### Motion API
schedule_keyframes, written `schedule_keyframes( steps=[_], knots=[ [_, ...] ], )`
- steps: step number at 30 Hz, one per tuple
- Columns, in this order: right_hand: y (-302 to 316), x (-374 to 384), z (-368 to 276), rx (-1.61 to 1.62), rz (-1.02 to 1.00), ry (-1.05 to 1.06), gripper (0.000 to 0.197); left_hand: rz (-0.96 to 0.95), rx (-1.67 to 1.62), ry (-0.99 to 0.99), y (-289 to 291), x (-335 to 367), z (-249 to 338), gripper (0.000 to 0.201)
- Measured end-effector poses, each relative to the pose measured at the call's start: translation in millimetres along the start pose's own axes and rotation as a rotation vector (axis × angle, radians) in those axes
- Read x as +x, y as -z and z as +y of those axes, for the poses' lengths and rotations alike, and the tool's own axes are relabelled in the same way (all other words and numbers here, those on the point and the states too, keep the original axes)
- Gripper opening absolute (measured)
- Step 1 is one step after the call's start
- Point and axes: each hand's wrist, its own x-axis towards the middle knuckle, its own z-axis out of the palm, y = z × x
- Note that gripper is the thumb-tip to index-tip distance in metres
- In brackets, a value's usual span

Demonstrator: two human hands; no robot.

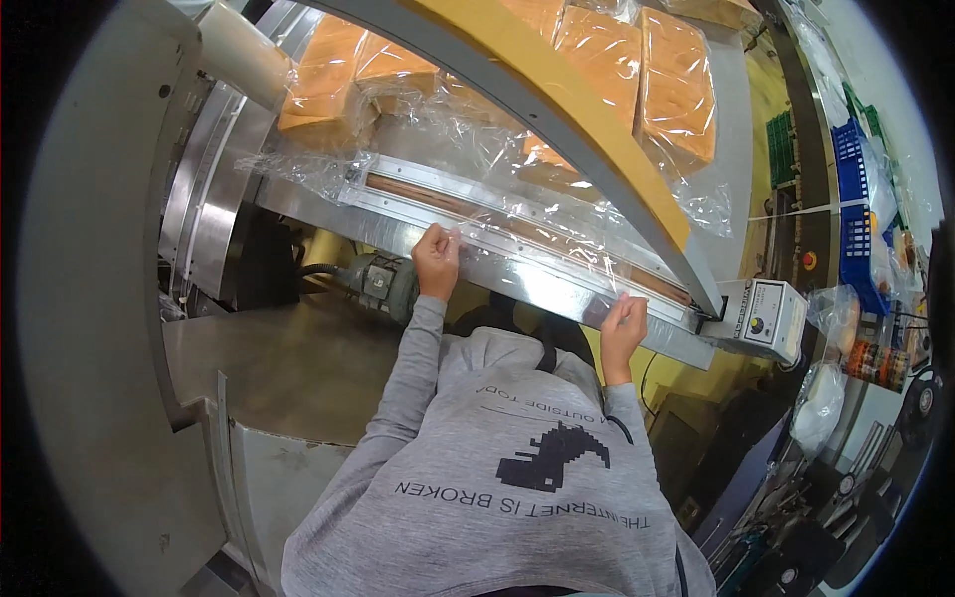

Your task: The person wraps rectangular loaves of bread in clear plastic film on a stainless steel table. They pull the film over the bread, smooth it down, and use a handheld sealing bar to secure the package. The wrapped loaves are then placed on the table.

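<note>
My left hand (436, 263) is closed in a pinch on the near edge of a clear plastic bag (537, 234). My right hand (624, 333) pinches the same film further right. The film lies stretched between them over the brown strip of an impulse sealer (428, 199). Above this bed the sealer's curved yellow and grey arm (567, 90) is raised. Behind the strip are bagged bread loaves (679, 90), golden brown and block-shaped; the arm hides part of them. Which loaf the held film wraps, I cannot tell.
A control box (766, 318) with a knob sits at the sealer's right end. Another bagged loaf (323, 80) lies at the far left beside a pale cylinder (244, 55). A motor (378, 284) is below the left side. Blue crates (854, 229) stand at the right.
</note>
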Motion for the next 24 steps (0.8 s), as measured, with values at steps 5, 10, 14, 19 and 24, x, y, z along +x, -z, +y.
schedule_keyframes(
  steps=[5,10,14,19,24],
  knots=[
    [-3,-17,-4,0.021,-0.033,0.118,0.015,0.120,0.164,-0.102,7,-4,-29,0.021],
    [3,-20,8,-0.009,-0.110,0.069,0.018,-0.016,-0.080,-0.116,-6,-18,6,0.035],
    [-1,-11,-5,0.065,0.018,0.087,0.019,0.146,0.017,-0.215,-17,-15,30,0.025],
    [-1,-13,-3,0.082,0.020,-0.144,0.020,0.083,0.358,-0.319,14,-6,10,0.019],
    [7,-22,11,-0.096,-0.077,0.088,0.019,0.042,0.360,-0.207,28,-25,-13,0.021]
  ],
)
